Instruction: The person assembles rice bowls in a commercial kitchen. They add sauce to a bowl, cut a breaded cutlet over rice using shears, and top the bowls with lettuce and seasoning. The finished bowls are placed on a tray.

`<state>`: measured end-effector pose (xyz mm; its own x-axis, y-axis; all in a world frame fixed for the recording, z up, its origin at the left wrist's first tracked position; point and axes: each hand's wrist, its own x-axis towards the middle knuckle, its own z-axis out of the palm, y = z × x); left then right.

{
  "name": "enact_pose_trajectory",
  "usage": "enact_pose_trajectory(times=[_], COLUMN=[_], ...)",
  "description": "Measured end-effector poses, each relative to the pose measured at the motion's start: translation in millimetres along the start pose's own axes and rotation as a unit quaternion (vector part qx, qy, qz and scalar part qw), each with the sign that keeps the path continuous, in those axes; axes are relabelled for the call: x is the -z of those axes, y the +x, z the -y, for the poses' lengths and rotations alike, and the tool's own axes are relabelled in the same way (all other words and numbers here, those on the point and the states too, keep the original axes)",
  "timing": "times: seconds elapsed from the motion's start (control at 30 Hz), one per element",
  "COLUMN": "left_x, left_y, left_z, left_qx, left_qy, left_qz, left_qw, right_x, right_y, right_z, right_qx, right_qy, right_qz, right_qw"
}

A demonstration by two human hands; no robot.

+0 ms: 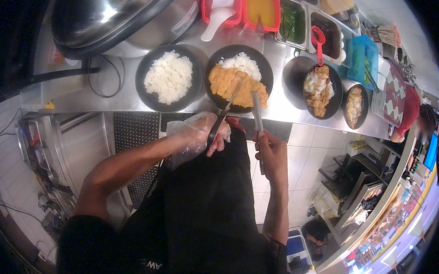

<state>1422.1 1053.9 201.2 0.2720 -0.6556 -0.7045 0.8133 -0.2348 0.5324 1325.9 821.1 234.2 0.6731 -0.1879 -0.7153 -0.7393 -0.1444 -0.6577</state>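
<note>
A black bowl on the steel counter holds white rice and a golden breaded cutlet cut into pieces. My left hand, in a clear plastic glove, grips black-handled scissors with the blades over the cutlet. Metal tongs are in my bare right hand, and their tips touch the cutlet's right end. Just left of this bowl stands a second black bowl of rice.
A large steel cooker fills the back left. Behind the bowls are a red tub with a white scoop, an orange-liquid tub and a steel pan of greens. Two topped bowls sit right; another person's red sleeve shows beyond.
</note>
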Motion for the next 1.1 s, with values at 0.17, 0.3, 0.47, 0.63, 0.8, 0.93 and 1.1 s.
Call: enact_pose_trajectory(times=[0.17,0.3,0.47,0.63,0.8,0.93,1.1], left_x=[9,14,19,1,-6,-37,-32], left_y=[15,16,16,-24,-50,-50,-46], left_z=[-5,-11,-8,8,20,16,28], left_qx=[-0.003,-0.02,0.001,-0.05,0.015,0.109,0.093], left_qy=[-0.08,-0.064,-0.036,-0.134,-0.092,-0.185,-0.199], left_qz=[0.011,0.055,0.061,0.135,0.106,-0.027,-0.004], left_qw=[0.997,0.996,0.997,0.98,0.99,0.976,0.976], right_x=[2,5,11,17,15,19,24], right_y=[1,-4,0,3,6,9,13], right_z=[-1,9,8,5,16,15,13], right_qx=[0.005,-0.009,-0.012,-0.007,-0.029,-0.023,-0.019], right_qy=[-0.014,-0.023,-0.042,0.019,0.051,0.08,0.081], right_qz=[0.011,0.019,0.023,0.048,0.062,0.081,0.102], right_qw=[1.0,1.0,0.999,0.999,0.996,0.993,0.991])
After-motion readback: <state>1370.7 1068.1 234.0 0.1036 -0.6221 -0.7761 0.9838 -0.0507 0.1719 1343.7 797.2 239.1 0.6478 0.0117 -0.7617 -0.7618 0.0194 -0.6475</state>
